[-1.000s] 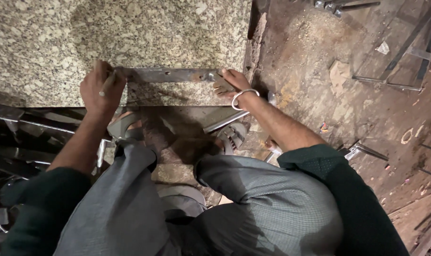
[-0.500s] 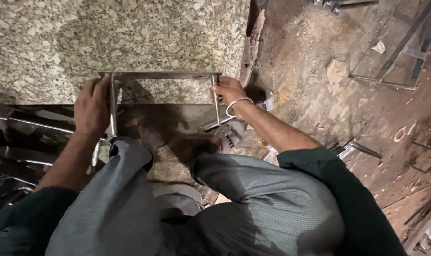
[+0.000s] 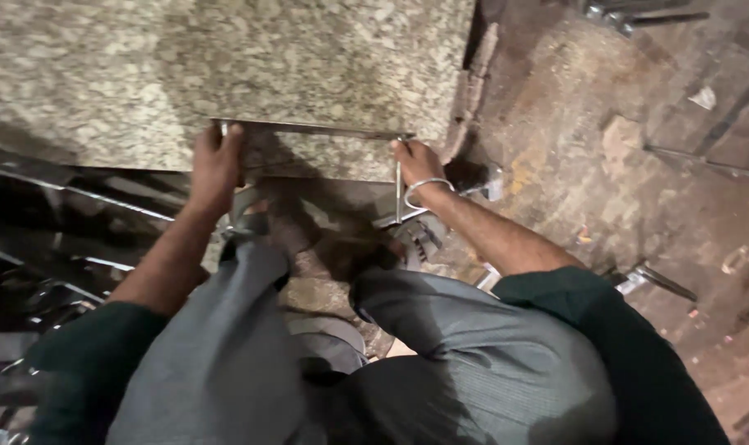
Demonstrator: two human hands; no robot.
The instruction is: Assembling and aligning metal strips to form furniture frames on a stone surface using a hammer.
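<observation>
A thin U-shaped metal frame (image 3: pixel 317 129) rests on a speckled granite slab (image 3: pixel 226 66), its top bar lying across the slab near the front edge. My left hand (image 3: pixel 216 165) grips the frame's left corner. My right hand (image 3: pixel 420 165), with a metal bangle on the wrist, grips the right corner where the right leg runs down toward me. My knees in grey trousers fill the lower part of the view.
A heap of metal strips and bars (image 3: pixel 53 247) lies at the left below the slab. Dirt floor (image 3: pixel 605 132) with scattered metal rods (image 3: pixel 704 165) and scraps is at the right. A dark gap runs along the slab's right edge.
The frame has swung from lying flat as a bar to showing its two legs. Both hands moved up along with it, and the view shifted slightly.
</observation>
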